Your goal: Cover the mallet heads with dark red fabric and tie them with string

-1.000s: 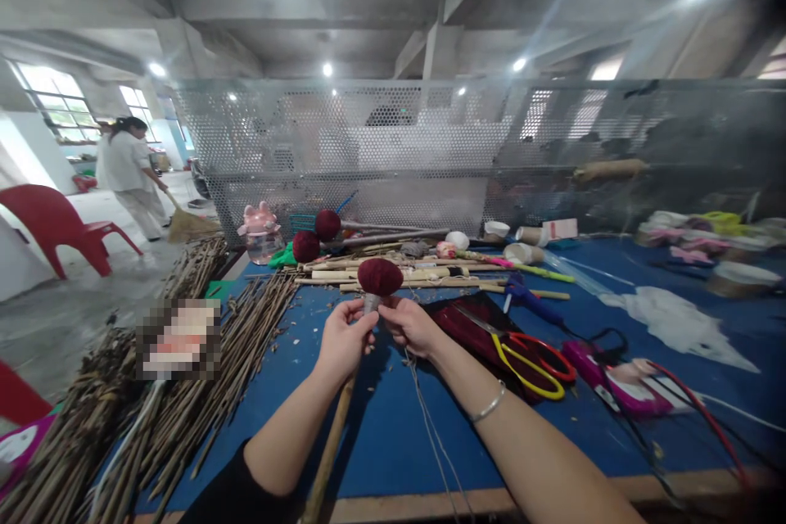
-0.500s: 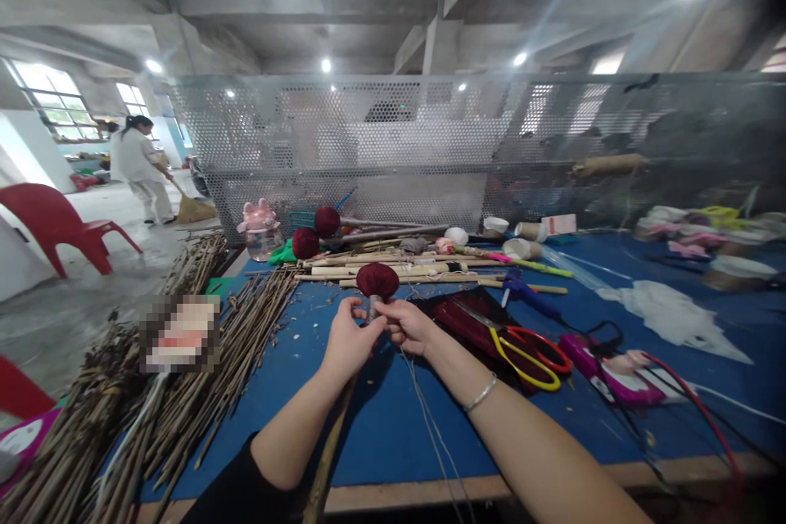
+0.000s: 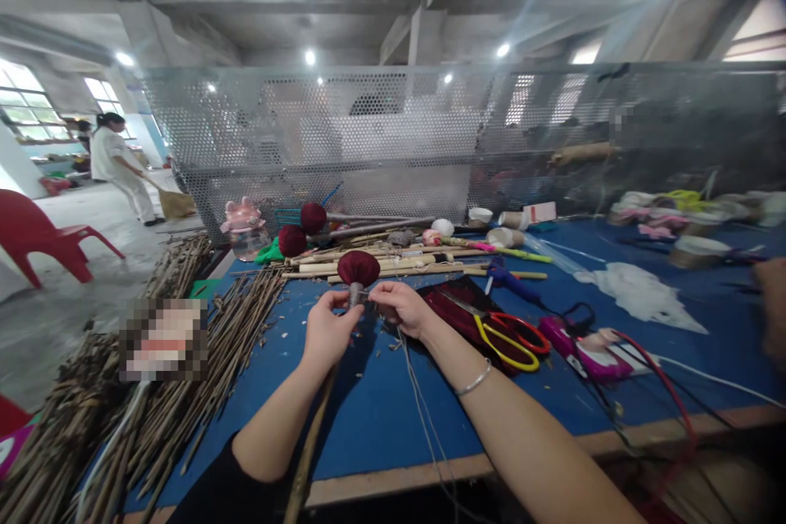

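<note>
My left hand (image 3: 327, 332) is closed around the neck of a wooden stick (image 3: 312, 446) topped with a round maroon cloth ball (image 3: 359, 267). Grey wire or thread is wound in a band (image 3: 355, 293) just under the ball. To the right of that band, my right hand (image 3: 402, 309) pinches the thin grey strand near the winding. Long loose lengths of the strand (image 3: 422, 409) hang from below my right hand past the table's front edge. The stick slants down toward me, its lower end cut off by the picture.
Bundled twigs (image 3: 178, 385) cover the left side. Scissors (image 3: 507, 344) lie on maroon cloth (image 3: 458, 303), beside a blue glue gun (image 3: 512, 282) and a purple box with cables (image 3: 571, 344). More maroon balls (image 3: 291, 241) lie behind. A person with a broom (image 3: 119, 164) stands far left.
My right hand has moved slightly away from the wound neck, drawing the strand out to the right. The view has shifted a little, and a blurred brown shape now shows at the right edge.
</note>
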Available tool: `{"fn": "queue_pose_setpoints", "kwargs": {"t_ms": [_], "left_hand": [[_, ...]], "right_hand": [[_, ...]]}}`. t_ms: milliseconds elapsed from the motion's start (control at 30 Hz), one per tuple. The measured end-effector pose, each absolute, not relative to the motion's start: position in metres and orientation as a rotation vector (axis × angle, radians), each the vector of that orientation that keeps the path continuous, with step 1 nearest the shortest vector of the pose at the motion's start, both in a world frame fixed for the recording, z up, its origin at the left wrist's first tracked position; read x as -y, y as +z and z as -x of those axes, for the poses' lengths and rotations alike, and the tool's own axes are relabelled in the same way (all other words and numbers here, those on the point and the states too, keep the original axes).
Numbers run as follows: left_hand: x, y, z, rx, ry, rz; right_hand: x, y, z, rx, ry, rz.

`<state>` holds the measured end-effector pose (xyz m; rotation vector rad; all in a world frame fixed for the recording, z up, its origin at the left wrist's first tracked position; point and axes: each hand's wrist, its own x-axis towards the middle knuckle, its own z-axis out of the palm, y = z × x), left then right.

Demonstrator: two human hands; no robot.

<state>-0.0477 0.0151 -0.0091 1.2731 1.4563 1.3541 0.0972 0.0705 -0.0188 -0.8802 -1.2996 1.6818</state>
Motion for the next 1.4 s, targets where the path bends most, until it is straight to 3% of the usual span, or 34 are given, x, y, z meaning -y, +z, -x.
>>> {"fn": "queue_pose_setpoints", "kwargs": {"t_ms": [333, 533, 733, 967, 1133, 1400], "left_hand": [[-0.021, -0.012, 0.043, -1.116, 1.439, -1.033], [-0.02, -0.012, 0.04, -0.965, 1.356, -0.857], [-0.019, -0.015, 0.04, -1.039, 1.177, -0.714], [-0.02, -0.029, 0.04, -1.324, 1.365, -1.248], [-0.023, -0.026, 0.046, -1.367, 1.403, -1.301], [-0.023, -0.021, 0.045, -1.266, 1.443, -1.181]], "right_hand": [[-0.072, -0.018, -0.091, 1.189, 1.79, 0.763], [-0.073, -0.026, -0.087, 1.0, 2.08, 0.838], [-0.073, -0.035, -0.081, 0.975, 1.949, 0.896], [-0.069, -0.034, -0.072, 1.05, 1.873, 0.925], [-0.068, -0.025, -0.083, 1.253, 1.804, 0.916], [-0.068, -0.019, -0.088, 1.144, 1.763, 0.82]]}}
